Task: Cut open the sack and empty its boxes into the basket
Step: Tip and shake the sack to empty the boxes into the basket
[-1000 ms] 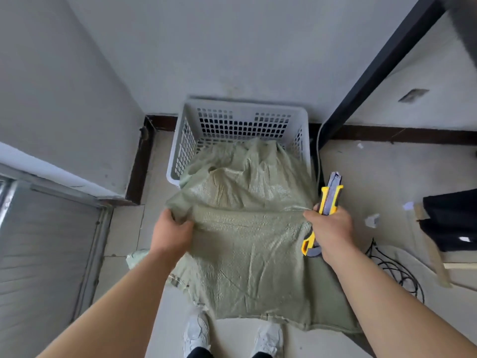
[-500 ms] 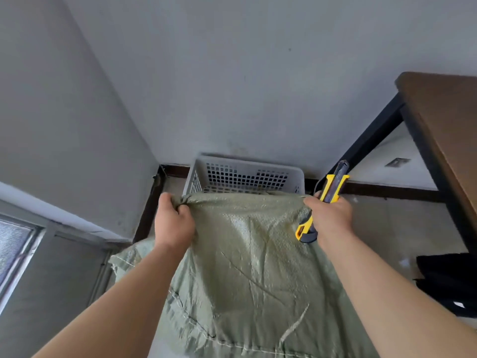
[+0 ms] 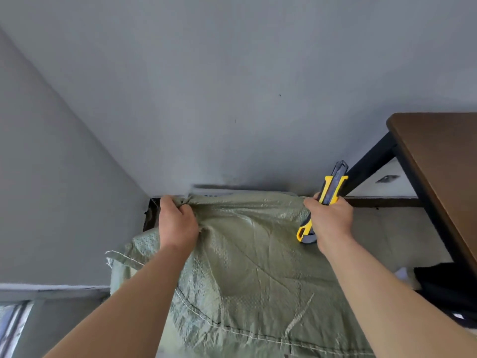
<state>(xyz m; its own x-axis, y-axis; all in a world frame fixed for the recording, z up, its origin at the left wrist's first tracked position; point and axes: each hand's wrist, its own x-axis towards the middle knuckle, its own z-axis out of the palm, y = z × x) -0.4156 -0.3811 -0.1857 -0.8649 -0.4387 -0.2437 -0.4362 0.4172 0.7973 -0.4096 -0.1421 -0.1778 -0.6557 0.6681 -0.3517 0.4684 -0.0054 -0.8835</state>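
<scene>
While holding the sack (image 3: pixel 247 254) up at frame centre, clenches the left grip (image 3: pixel 176 223) on its bunched top-left corner. Closes the right grip (image 3: pixel 329 220) round a yellow knife (image 3: pixel 333 187), tip pointing up, while pinching the top-right corner. Lets creased green cloth hang toward the lower edge. Brown desk (image 3: pixel 444 156) at right.

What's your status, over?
Left hand grips sack edge. Right hand holds knife, pinches sack. Table close on right.
</scene>
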